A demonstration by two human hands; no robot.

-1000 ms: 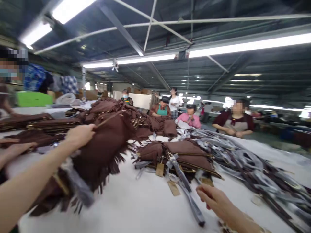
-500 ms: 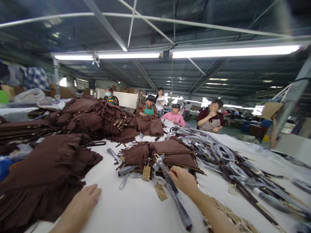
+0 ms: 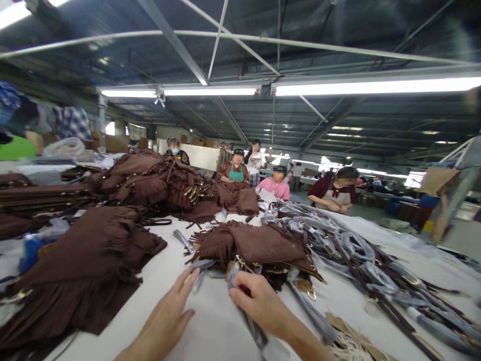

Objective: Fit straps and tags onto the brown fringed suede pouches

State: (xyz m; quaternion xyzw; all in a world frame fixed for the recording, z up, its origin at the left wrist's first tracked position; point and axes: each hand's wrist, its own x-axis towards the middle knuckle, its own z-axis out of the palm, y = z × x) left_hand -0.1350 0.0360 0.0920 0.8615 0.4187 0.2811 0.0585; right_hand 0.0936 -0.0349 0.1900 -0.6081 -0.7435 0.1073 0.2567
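On white tabletop (image 3: 212, 326), centre: brown fringed bag (image 3: 268, 243), lying flat; right hand (image 3: 259, 301), fingers closed round plastic-wrapped strap (image 3: 232, 275) at its near edge; left hand (image 3: 165, 313), fingers extended, thumb apart, nearby.

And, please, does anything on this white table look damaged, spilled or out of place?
Nothing looks clearly damaged or spilled. Most untidy is the heap of dark, narrow straps in greyish plastic wrapping, right of the central dark-brown fringed bags: they overlap and look tangled.
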